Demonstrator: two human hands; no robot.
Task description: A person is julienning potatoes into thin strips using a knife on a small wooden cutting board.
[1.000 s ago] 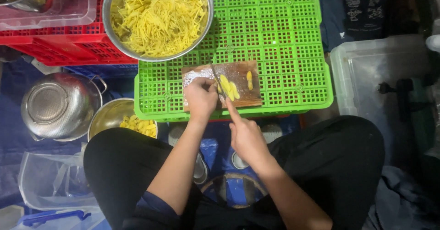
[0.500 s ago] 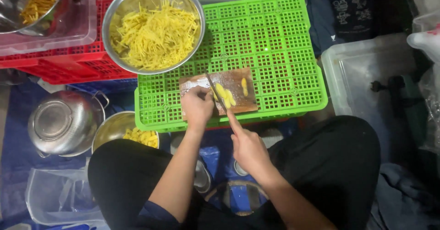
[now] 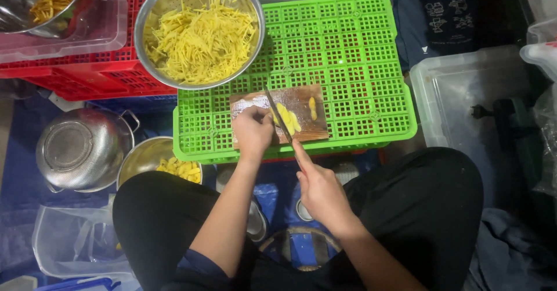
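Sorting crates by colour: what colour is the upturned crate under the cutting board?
Bright green, a lattice-patterned plastic crate, seen clearly in the head view.

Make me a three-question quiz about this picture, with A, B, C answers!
1. Where does the wooden cutting board lie?
A on the green crate
B on the floor
C inside a bowl

2. What colour are the strips in the big metal bowl?
A purple
B yellow
C blue

3. What does the right hand hold?
A a spoon
B nothing
C a knife

Answers: 1 A, the board rests on the crate's grid. 2 B, the strips are yellow. 3 C, the blade crosses the board beside the left hand.
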